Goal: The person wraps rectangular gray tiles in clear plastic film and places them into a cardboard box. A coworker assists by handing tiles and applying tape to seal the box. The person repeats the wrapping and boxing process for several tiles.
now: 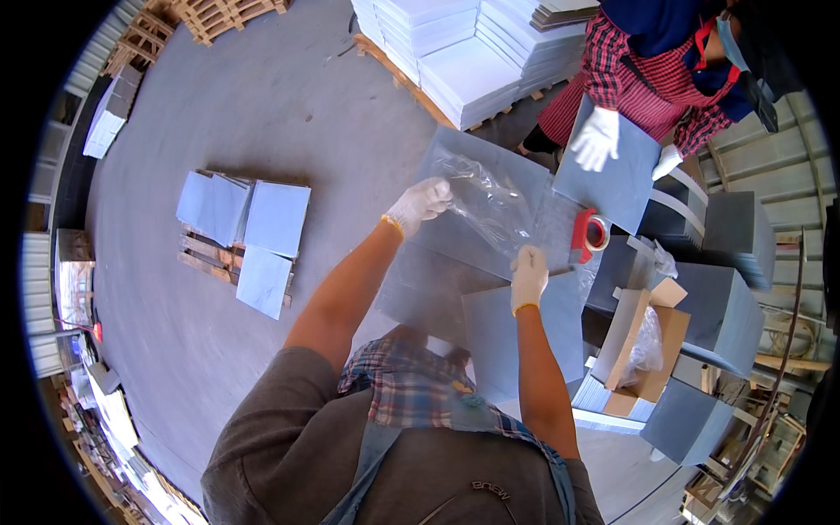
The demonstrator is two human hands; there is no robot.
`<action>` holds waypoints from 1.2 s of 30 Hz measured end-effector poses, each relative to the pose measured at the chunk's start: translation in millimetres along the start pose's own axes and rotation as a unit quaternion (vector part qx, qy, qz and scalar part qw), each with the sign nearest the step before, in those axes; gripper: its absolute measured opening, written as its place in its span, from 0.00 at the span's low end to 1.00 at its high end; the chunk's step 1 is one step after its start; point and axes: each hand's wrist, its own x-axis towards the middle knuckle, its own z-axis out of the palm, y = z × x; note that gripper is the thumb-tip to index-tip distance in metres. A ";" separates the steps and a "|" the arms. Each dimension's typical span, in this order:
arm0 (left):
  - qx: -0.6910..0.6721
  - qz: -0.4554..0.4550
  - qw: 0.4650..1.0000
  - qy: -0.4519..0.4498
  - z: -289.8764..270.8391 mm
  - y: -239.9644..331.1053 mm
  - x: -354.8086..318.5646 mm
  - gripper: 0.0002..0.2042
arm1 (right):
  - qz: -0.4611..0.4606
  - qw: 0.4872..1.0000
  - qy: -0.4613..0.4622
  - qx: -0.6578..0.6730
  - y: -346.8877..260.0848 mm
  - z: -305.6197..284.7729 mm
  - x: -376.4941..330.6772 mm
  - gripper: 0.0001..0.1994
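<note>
Between my two white-gloved hands stretches a clear plastic bag (490, 199). The fingers of my left hand (420, 206) are closed on its left end, and my right hand (528, 278) grips its lower right corner. Beneath the bag lie grey square panels (435, 262) on a work surface. Another grey panel (494, 328) sits below my right hand, close to my body. To the right of the bag stands a red tape dispenser (584, 236) with a roll of tape.
Across from me a co-worker's gloved hands (598, 140) are at a grey panel (604, 179). An open cardboard box (669, 341) holding clear plastic stands at right, among stacked grey panels (717, 306). White panel stacks (468, 74) rest on a pallet ahead; a smaller loaded pallet (210, 261) is at left.
</note>
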 end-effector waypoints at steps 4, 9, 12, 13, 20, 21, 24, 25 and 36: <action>0.136 0.033 0.990 -0.009 -15.0 -11.4 10.5 0.29 | 0.033 0.999 0.006 0.028 9.2 21.9 2.0 0.13; 0.128 0.063 0.989 0.039 0.9 -5.2 29.6 0.13 | 0.098 0.994 -0.007 0.048 1.1 24.5 13.9 0.15; 0.104 0.110 0.987 0.059 6.8 6.5 39.1 0.11 | 0.103 0.992 -0.024 0.069 -4.2 27.9 15.7 0.15; 0.113 0.117 0.984 0.068 9.7 16.7 38.6 0.11 | 0.101 0.992 -0.028 0.071 -9.9 29.4 16.6 0.15; -0.013 0.064 0.994 0.083 6.7 35.1 54.3 0.05 | 0.112 0.992 -0.009 0.060 -5.4 31.4 29.0 0.14; 0.005 0.048 0.992 0.113 7.2 32.7 55.8 0.05 | 0.099 0.994 -0.003 0.045 1.5 32.7 30.0 0.14; 0.013 0.003 0.986 0.166 -8.0 13.7 67.8 0.06 | 0.073 0.997 0.007 -0.015 16.4 37.0 28.9 0.14; 0.192 0.111 0.956 0.193 -31.5 -11.3 82.6 0.07 | 0.071 0.996 0.000 -0.045 14.4 38.4 24.6 0.14; 0.480 0.124 0.812 0.308 -33.1 -21.5 63.1 0.16 | 0.066 0.988 -0.026 -0.138 25.7 48.7 18.5 0.16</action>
